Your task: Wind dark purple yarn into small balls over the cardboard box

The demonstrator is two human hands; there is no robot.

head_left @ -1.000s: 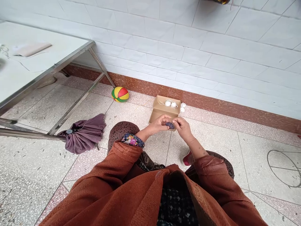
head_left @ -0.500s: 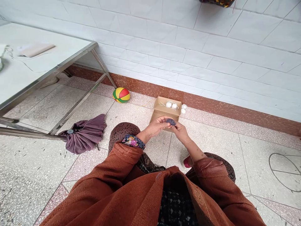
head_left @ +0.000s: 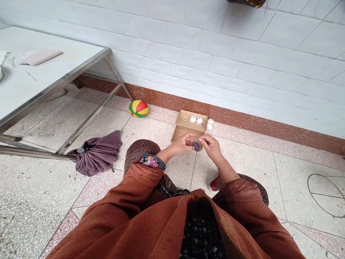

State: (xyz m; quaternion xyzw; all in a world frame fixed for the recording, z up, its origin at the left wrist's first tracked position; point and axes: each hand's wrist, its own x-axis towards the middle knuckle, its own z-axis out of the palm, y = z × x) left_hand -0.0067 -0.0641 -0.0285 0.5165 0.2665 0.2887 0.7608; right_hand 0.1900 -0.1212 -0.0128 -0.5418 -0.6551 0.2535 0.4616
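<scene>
My left hand (head_left: 185,142) is closed around a small dark grey ball of yarn (head_left: 196,146), the fingertips pressed on its left side. To the right and slightly above it, my right hand (head_left: 211,146) is pinched, thumb against forefinger, on what looks like the yarn's strand, too thin to see clearly. Both hands are above the near edge of an open cardboard box (head_left: 185,132) on the floor. Two white balls of string (head_left: 196,119) rest in the box's raised lid, with loose ends trailing.
More white balls (head_left: 210,124) lie right of the box. A striped rubber ball (head_left: 138,109) sits by the leg of a metal-framed table (head_left: 67,77) at left. A purple folded umbrella (head_left: 98,153) is on the floor. A wire ring stand (head_left: 327,196) lies at right.
My right hand has come off the dark yarn ball and moved slightly right and up, fingers still pinched. The ball has turned and dipped a little in my left hand.
</scene>
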